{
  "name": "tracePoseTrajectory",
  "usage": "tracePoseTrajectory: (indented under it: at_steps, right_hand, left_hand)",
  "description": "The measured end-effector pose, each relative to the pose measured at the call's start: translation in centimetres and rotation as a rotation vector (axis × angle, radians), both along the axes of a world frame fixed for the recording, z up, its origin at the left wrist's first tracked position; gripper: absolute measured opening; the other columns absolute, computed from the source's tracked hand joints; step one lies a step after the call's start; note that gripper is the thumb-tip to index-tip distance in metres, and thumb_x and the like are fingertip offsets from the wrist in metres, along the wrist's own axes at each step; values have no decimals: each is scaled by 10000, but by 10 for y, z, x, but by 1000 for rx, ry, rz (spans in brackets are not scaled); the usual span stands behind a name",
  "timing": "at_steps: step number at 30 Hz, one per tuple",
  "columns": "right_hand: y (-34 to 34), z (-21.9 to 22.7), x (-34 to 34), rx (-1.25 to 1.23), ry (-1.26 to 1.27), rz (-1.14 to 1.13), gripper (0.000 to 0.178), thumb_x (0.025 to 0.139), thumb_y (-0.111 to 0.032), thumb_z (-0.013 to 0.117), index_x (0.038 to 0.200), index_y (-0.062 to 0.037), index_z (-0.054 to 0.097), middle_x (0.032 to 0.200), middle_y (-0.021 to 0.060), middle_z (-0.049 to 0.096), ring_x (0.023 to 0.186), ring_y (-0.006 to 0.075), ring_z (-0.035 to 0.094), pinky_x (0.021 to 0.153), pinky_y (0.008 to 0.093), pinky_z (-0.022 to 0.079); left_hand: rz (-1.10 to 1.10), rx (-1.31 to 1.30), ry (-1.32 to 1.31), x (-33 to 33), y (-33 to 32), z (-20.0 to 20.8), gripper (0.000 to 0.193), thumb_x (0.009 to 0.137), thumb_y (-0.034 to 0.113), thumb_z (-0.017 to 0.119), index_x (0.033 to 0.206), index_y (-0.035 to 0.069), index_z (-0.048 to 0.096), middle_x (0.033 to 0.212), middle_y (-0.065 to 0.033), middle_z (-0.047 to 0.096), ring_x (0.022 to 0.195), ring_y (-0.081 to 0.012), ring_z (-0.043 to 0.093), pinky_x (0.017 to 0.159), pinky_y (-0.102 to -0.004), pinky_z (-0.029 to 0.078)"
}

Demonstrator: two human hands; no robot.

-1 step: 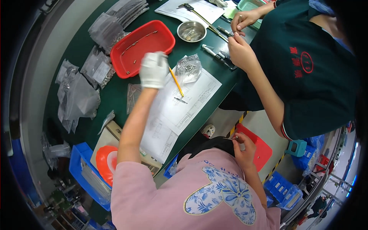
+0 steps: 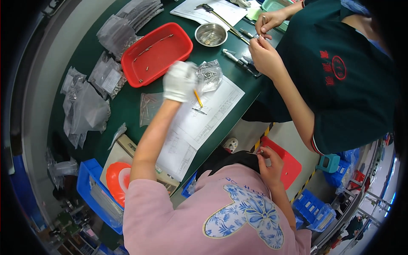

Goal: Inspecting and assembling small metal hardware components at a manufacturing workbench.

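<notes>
Far left of the gloved fingers: clear bags [image 2: 89,108] of small parts piled on the green table [image 2: 121,102]
Red tray [image 2: 165,57] beyond and left of the gloved fingers, a few small metal parts inside, near edge close to the glove
Flat clear bag [image 2: 148,109] below and left of them
Left hand [image 2: 179,83], white glove, motion-blurred; can't tell how far the fingers are open or whether they have hold of anything
Change: glove has shifted right, from by the tray's near corner to beside the bag of metal pieces [image 2: 209,74]; means that bag is now what the fingers are nearest, contact can't be told
Pencil [image 2: 198,98] just right of the glove, upper end now covered by it, more of it showed before
Slim metal part [image 2: 199,111] lies on the drawing sheet [image 2: 223,95], past the pencil tip, below and right of the gloved fingers
Metal bowl [image 2: 225,36] and caliper [image 2: 219,18] farther beyond, up and right
Right hand [image 2: 271,165], bare, well apart, down by the lap: thumb and finger pinched nearly together on a thin piece [image 2: 253,153], exact kind too small to tell; no clear change here
Red stool [image 2: 291,168] just right of those fingers
</notes>
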State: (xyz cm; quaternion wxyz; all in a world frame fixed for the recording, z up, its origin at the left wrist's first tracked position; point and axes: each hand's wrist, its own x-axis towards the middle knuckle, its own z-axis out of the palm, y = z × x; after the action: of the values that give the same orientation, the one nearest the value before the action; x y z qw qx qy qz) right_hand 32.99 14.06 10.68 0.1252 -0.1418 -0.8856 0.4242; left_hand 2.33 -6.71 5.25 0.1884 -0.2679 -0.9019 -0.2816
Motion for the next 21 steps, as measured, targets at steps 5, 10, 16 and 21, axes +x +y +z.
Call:
tracePoseTrajectory:
  at_steps: [5,10,16,21]
  right_hand:
    - [4,7,2,59,15,8,222,710,-17,625,928,-24,588,758,106,606,660,212,597,595,276,473]
    - [13,9,20,90,-5,-91,218,708,-13,626,923,-24,591,758,108,605,660,214,597,591,274,482]
    - [19,3,39,96,-33,-159,223,707,-9,630,927,-22,592,776,119,608,660,216,604,592,278,485]
    - [18,3,42,77,-15,-165,210,710,-9,630,916,-22,591,774,117,610,665,214,611,595,276,485]
  left_hand:
    - [48,-420,-397,2,54,-30,151,760,218,511,795,122,622,795,-104,591,819,-298,578,686,-406,482]
    - [20,-480,-299,-21,57,-58,186,782,241,487,802,116,622,897,-130,596,831,-313,589,697,-408,485]
    - [-142,-644,-334,-22,70,-24,263,804,289,488,799,67,628,828,-154,611,774,-320,605,693,-412,485]
    - [-36,-568,-405,-12,59,-16,239,779,244,483,794,61,636,832,-172,620,768,-323,608,684,-391,489]
